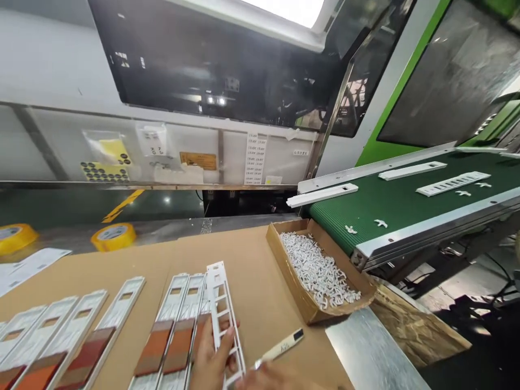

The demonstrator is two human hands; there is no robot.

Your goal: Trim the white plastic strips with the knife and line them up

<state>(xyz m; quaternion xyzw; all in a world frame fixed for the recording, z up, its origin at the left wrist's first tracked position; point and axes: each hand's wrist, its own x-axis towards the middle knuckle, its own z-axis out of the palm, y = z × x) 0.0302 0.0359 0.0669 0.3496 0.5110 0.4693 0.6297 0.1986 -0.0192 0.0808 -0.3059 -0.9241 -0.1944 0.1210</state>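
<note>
My left hand (214,352) is closed round a white slotted plastic frame (221,295), held upright at the lower centre. My right hand (272,378), blurred at the bottom edge, is beside the frame's lower end; its fingers are smeared by motion. Just above it lies a cream-coloured knife (280,348) with a dark end. Left of my left hand, white plastic trays with orange and brown blocks (177,346) stand in a row on the cardboard. More such trays (87,355) with red and brown blocks lie farther left.
A cardboard box (298,292) of small white pieces sits at the end of a green conveyor belt (390,211), which carries white plastic parts (453,184). Yellow tape rolls (112,236) are at the back left. Brown paper (418,325) lies right of the box.
</note>
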